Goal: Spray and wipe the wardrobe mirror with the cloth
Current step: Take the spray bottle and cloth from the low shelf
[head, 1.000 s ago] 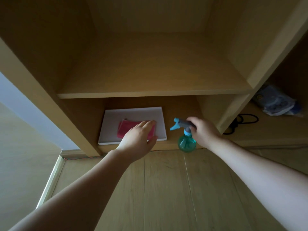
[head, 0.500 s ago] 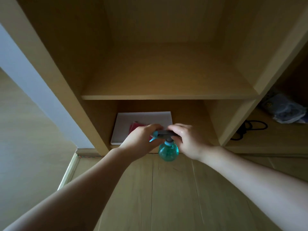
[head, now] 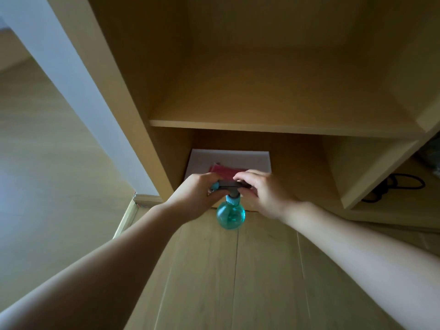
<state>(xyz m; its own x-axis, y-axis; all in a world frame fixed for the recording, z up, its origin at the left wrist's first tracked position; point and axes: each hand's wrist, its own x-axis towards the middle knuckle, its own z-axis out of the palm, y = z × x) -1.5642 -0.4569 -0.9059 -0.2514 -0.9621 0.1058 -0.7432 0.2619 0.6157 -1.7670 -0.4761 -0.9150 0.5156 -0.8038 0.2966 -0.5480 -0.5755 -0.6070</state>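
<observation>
The spray bottle (head: 230, 216) hangs upright in the air between both hands, just in front of the wardrobe's lowest compartment. It has a round, translucent teal belly of smooth plastic under a flat grey trigger head, with a pale blue nozzle pointing left. The left hand (head: 196, 195) curls round the nozzle end of the head; the right hand (head: 264, 195) grips the rear end, fingers bent over the top. Behind them a soft-looking red cloth (head: 225, 172) lies flat on a thin white rectangular tray (head: 228, 156) on the compartment's bottom. The wardrobe (head: 123, 98) is matt, pale wood-look board with straight, sharp edges; its shelf (head: 262, 126) has a front edge above the hands, apart from them. Wood-grain floor (head: 238, 277) planks run toward the viewer between the forearms. A black cable (head: 395, 186) loops in the compartment to the right
</observation>
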